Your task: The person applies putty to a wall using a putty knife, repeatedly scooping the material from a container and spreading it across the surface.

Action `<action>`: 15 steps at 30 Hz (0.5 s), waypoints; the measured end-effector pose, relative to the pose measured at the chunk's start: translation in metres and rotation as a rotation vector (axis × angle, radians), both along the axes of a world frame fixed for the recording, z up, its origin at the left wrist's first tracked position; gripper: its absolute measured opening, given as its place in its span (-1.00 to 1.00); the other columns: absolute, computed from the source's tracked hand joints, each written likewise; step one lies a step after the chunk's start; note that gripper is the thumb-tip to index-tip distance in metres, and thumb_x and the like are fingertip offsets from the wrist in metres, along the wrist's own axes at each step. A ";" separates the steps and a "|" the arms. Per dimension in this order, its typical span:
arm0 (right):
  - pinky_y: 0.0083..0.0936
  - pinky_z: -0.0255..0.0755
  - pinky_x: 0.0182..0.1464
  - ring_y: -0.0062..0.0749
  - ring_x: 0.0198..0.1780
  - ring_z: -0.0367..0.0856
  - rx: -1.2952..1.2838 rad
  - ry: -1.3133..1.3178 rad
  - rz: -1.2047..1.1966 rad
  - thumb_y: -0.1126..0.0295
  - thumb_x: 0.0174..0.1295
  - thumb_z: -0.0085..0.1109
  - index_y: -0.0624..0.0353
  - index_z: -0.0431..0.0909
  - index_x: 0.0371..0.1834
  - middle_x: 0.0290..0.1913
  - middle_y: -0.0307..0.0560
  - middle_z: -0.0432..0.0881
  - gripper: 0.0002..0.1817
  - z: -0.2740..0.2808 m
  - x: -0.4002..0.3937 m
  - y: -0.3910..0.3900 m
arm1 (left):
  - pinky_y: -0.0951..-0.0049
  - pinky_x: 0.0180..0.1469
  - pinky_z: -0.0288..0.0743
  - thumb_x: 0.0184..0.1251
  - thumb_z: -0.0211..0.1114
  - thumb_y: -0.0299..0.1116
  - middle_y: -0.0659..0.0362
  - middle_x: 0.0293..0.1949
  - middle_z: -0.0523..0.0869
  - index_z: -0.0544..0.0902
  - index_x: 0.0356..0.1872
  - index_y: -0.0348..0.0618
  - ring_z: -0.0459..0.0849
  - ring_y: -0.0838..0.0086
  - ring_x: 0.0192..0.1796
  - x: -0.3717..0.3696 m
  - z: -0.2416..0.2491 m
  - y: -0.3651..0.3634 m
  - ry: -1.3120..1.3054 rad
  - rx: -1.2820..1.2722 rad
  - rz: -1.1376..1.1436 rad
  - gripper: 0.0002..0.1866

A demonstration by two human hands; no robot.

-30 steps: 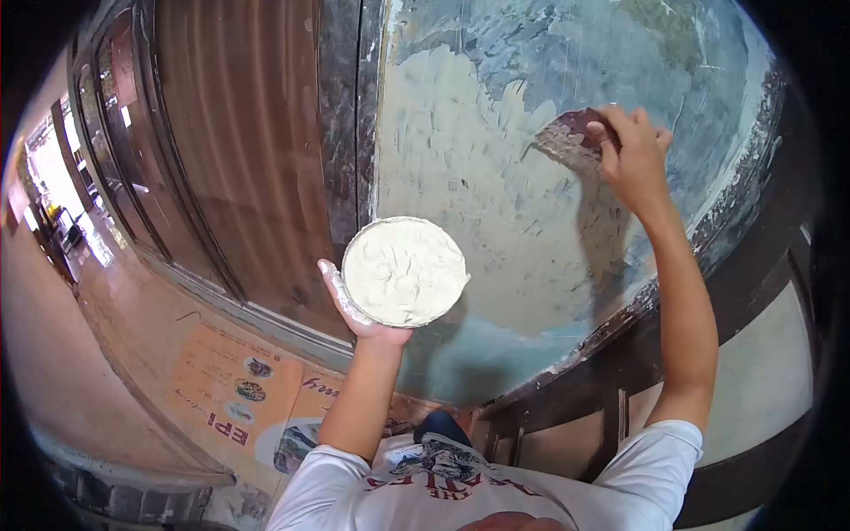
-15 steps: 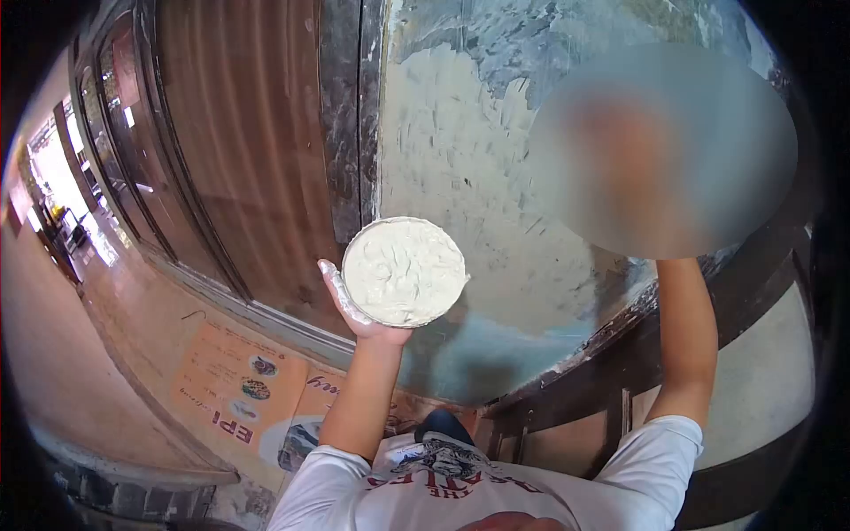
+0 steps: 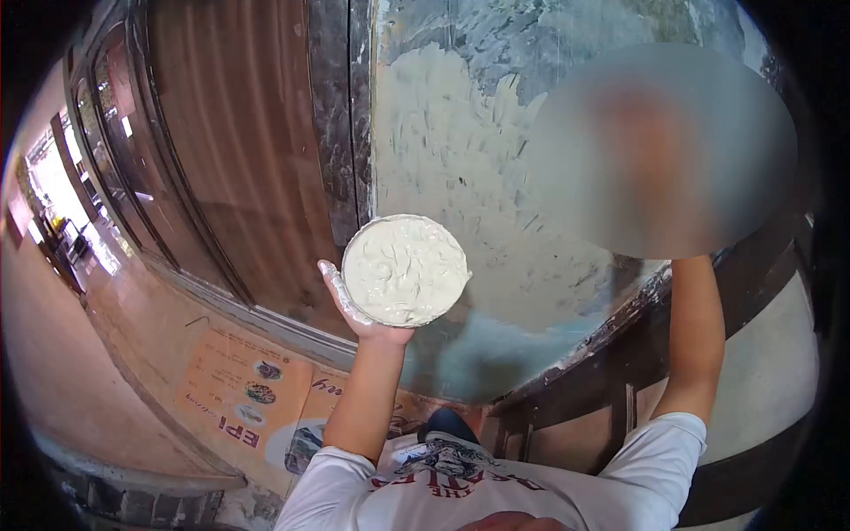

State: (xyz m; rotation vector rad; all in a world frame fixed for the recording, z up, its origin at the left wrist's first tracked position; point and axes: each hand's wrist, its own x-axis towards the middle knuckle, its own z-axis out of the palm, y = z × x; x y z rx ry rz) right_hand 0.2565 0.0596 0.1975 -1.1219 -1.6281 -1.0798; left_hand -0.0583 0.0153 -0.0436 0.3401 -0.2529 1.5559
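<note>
A round container of pale, creamy paste (image 3: 405, 270) rests on my left hand (image 3: 359, 314), whose thumb shows at its left side with white smears on it. My right hand (image 3: 642, 133) is raised against the upper right of the wall, but a blurred patch covers it, so its fingers and anything in them are hidden. The wall (image 3: 443, 133) carries a coat of pale paste over a blue-grey, patchy surface.
Brown wood panelling and a dark frame (image 3: 332, 133) stand left of the wall. An orange printed banner (image 3: 221, 385) lies on the floor at the lower left. Dark wooden framework (image 3: 575, 389) runs along the lower right.
My right forearm has shifted slightly to the right, and the blurred hand with it. The wall and frame sit a little further left in view. The container stays on my left hand.
</note>
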 end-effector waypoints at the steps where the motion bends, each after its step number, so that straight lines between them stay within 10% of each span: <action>1: -0.24 0.06 0.05 -0.34 -0.14 0.50 -0.012 -0.002 0.055 0.24 0.32 0.15 -0.02 0.59 -0.02 -0.23 -0.25 0.63 -0.78 0.001 0.001 -0.001 | -0.07 0.40 0.25 0.28 -0.21 0.49 0.02 0.41 0.35 0.35 0.39 -0.14 0.35 0.04 0.39 0.001 0.003 0.000 0.005 -0.041 0.026 -0.05; 15: -0.25 0.07 0.03 -0.33 -0.18 0.48 -0.007 -0.109 0.098 0.20 0.31 0.18 -0.04 0.62 -0.06 -0.28 -0.19 0.60 -0.79 -0.005 -0.018 -0.004 | -0.10 0.39 0.25 0.25 -0.20 0.52 0.01 0.42 0.34 0.36 0.39 -0.10 0.34 0.01 0.40 -0.004 -0.009 -0.003 0.011 -0.049 0.036 -0.04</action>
